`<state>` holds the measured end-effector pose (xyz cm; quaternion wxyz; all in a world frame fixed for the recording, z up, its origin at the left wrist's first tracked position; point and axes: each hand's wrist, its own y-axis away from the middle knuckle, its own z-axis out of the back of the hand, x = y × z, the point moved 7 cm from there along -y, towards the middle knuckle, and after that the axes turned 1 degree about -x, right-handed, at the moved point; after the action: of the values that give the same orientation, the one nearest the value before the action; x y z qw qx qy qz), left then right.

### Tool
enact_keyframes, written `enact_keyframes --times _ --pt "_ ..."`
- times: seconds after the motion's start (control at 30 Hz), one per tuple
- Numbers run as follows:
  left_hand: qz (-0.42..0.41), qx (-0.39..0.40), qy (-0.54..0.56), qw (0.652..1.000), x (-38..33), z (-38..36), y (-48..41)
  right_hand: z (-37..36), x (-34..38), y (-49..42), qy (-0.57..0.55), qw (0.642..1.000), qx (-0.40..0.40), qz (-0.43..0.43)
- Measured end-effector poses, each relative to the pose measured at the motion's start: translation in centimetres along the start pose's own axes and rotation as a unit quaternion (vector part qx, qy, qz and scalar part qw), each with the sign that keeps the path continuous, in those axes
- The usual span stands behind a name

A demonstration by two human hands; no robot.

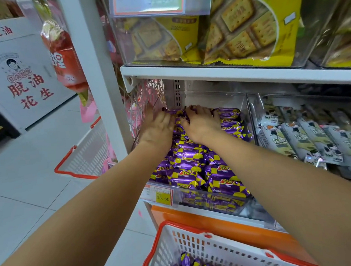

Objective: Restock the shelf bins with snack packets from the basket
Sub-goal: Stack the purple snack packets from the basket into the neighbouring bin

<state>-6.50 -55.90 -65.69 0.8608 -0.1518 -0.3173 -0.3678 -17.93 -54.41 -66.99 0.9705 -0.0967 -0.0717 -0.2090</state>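
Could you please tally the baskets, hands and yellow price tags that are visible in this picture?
White plastic baskets with red rims: 2
Bare hands, left hand and right hand: 2
Yellow paper price tag: 1
Total: 5

Cut off by the lower edge: the basket (176,240), with only the tops of its purple packets (189,264) seen. Fingertips of the left hand (157,129) and right hand (200,125) are partly buried among the bin packets (193,172); whether anything is gripped cannot be told. The small print on the price label (160,195) is unreadable. The upper tag (159,1) is washed out. The second basket (86,155) is half hidden behind the shelf post (98,76).
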Motion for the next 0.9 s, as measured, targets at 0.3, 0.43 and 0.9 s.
enact_keyframes --times 0.3,0.43,0.9 --pt "-0.013 -0.026 0.183 0.983 -0.4 -0.6 -1.2 -0.2 0.1 0.1 0.024 1.0 0.003 0.002" --pt "0.023 0.026 0.44 0.897 -0.1 -1.7 -1.3 -0.2 0.0 0.0 0.019 1.0 0.015 -0.001" --pt "0.197 0.091 0.851 0.479 -1.0 -4.7 -3.3 0.0 -0.3 0.0 -0.058 0.998 -0.013 -0.02"
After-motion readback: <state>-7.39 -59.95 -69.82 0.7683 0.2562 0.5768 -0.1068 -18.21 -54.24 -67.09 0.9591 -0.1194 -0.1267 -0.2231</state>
